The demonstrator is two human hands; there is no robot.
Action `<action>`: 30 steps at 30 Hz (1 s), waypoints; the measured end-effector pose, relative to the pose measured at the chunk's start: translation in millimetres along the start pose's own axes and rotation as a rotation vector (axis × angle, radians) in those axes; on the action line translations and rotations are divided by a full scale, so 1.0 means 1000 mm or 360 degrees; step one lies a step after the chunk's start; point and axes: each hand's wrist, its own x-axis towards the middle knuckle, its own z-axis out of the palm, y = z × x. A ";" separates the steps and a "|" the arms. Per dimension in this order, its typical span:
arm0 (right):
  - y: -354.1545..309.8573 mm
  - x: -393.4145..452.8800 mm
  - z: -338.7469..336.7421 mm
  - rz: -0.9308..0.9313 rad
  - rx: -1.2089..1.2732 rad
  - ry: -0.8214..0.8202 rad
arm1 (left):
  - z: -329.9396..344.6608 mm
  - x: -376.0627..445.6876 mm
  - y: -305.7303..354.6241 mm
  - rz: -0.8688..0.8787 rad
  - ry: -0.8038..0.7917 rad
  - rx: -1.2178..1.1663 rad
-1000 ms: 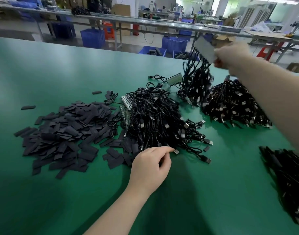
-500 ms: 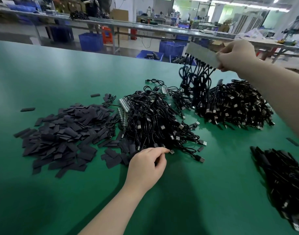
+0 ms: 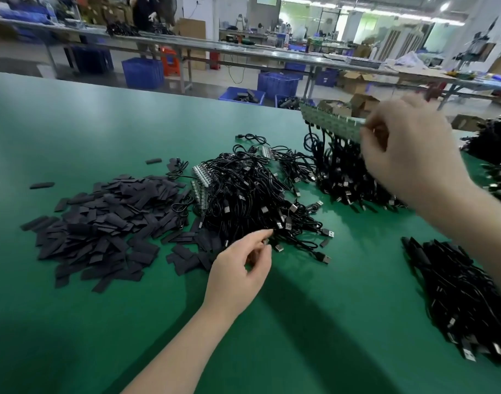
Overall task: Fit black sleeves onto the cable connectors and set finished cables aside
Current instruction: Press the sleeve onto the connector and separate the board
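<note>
My right hand (image 3: pixel 408 155) grips a grey-green strip (image 3: pixel 328 122) held in the air, and a bunch of black cables (image 3: pixel 337 163) hangs from it down to the table. Beneath it lies a heap of cables (image 3: pixel 357 189). My left hand (image 3: pixel 240 271) hovers at the near edge of the central tangle of black USB cables (image 3: pixel 249 200), its fingers loosely curled and holding nothing that I can make out. A wide pile of flat black sleeves (image 3: pixel 101 223) covers the table to the left.
Another heap of black cables (image 3: pixel 465 302) lies at the near right and more cables (image 3: pixel 493 149) at the far right. The green table's far edge (image 3: pixel 158 93) runs across the back, with blue crates (image 3: pixel 142 72) and long benches beyond.
My right hand has carried the strip and its hanging cables nearer and lower, toward the middle. My left hand has lifted slightly off the tangle's edge and its fingers have loosened.
</note>
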 end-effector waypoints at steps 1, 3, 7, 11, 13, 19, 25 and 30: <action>-0.007 -0.020 -0.003 0.0024 0.0009 -0.0021 | -0.001 0.000 0.005 -0.0057 -0.0026 -0.0166; -0.023 -0.060 -0.005 0.0117 0.0090 -0.0065 | -0.003 0.003 0.013 -0.0267 -0.0130 -0.0538; -0.060 -0.132 0.005 0.0296 0.0292 -0.0180 | -0.013 0.011 0.022 -0.0796 -0.0413 -0.0961; -0.104 -0.173 0.024 0.0174 0.0397 -0.0096 | -0.030 0.016 0.031 -0.0963 -0.0557 -0.0844; -0.119 -0.184 0.038 0.0070 0.0436 -0.0177 | -0.042 0.019 0.031 -0.1019 -0.0690 -0.0709; -0.117 -0.195 0.055 -0.0076 0.0687 -0.0167 | -0.069 0.025 0.023 -0.1024 -0.0940 -0.0157; -0.058 -0.203 0.047 0.0421 0.0937 0.0041 | -0.069 0.046 0.059 -0.0524 -0.0675 0.0897; -0.028 -0.227 0.044 0.0791 0.0970 0.0123 | -0.066 0.065 0.104 -0.0111 -0.0696 0.0693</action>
